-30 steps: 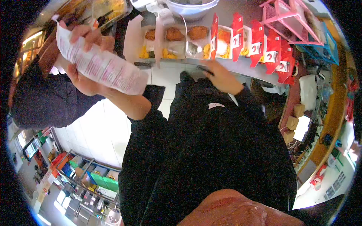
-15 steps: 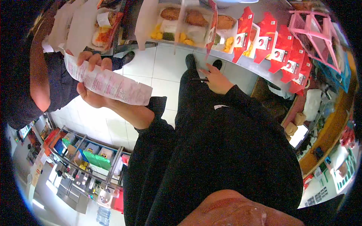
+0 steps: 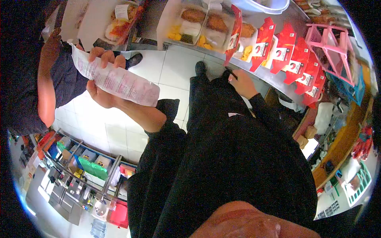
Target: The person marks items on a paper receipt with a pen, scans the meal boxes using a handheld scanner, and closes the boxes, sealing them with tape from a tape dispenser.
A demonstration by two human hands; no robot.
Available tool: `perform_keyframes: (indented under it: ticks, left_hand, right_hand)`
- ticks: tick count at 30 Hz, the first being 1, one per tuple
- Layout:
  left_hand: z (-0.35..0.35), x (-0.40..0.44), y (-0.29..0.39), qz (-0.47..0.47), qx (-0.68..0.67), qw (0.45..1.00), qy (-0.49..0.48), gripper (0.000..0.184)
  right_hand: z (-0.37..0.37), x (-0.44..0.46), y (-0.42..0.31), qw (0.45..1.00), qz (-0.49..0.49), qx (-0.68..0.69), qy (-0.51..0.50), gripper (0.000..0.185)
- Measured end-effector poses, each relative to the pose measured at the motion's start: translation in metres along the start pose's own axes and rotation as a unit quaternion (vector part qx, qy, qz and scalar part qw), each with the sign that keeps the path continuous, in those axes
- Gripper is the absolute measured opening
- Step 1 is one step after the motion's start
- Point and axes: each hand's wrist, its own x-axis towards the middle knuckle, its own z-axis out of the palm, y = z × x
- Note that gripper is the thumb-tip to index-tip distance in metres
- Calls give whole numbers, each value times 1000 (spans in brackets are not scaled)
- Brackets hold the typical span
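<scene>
A long printed paper receipt (image 3: 127, 85) is gripped by my left hand (image 3: 102, 94), fingers over its upper edge and thumb below. Lines of small print cover it, too blurred to read. My right hand (image 3: 244, 85) is closed around a thin dark pen (image 3: 231, 73), just below the counter edge. Nearest to that hand are open red-flapped meal boxes (image 3: 260, 48) with white labels. Open boxes further left hold a piece of fried chicken (image 3: 193, 16), rice (image 3: 189, 28) and yellow food.
Another person's arm (image 3: 46, 99) is close by on the left. The metal counter (image 3: 274, 79) carries the row of boxes, a pink plastic rack (image 3: 329, 51) and a white tub (image 3: 265, 5). Behind me are shelves with a green bin (image 3: 93, 168). White tiles (image 3: 174, 71) cover the floor.
My right hand has moved right and slightly down in view with the pen, which now points more upward. The receipt stays in my left hand. The other person's hand has come into view at the boxes.
</scene>
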Motion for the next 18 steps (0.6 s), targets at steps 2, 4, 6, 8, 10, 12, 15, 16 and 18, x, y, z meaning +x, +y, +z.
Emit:
perform_keyframes:
  ticks: [2,4,6,8,10,12,15,16,18]
  left_hand:
    - [0,-2,-1,1,-9,1000,-3,81]
    - [1,-3,-4,-3,-5,1000,3,81]
    - [4,-5,-15,-9,-17,1000,22,81]
    - [8,-6,-26,-15,-26,999,41,81]
    - [13,-6,-35,-35,10,998,43,80]
    - [16,-7,-44,-43,2,998,51,80]
    - [18,-5,-54,-79,-27,996,37,79]
    - [19,-4,-56,-107,-52,993,16,79]
    - [23,-5,-65,-107,-47,993,23,78]
  right_hand:
    - [8,2,14,995,-32,15,95,26]
    - [2,8,14,974,-112,24,195,38]
    - [-1,14,1,977,-134,18,163,39]
    - [3,21,-13,979,-156,14,131,40]
    - [17,34,-19,971,-183,62,144,39]
    - [34,54,-19,974,-142,80,157,38]
    - [42,66,-15,958,-189,84,196,37]
    - [46,69,-16,964,-164,104,182,35]
    - [49,81,-11,967,-141,125,171,34]
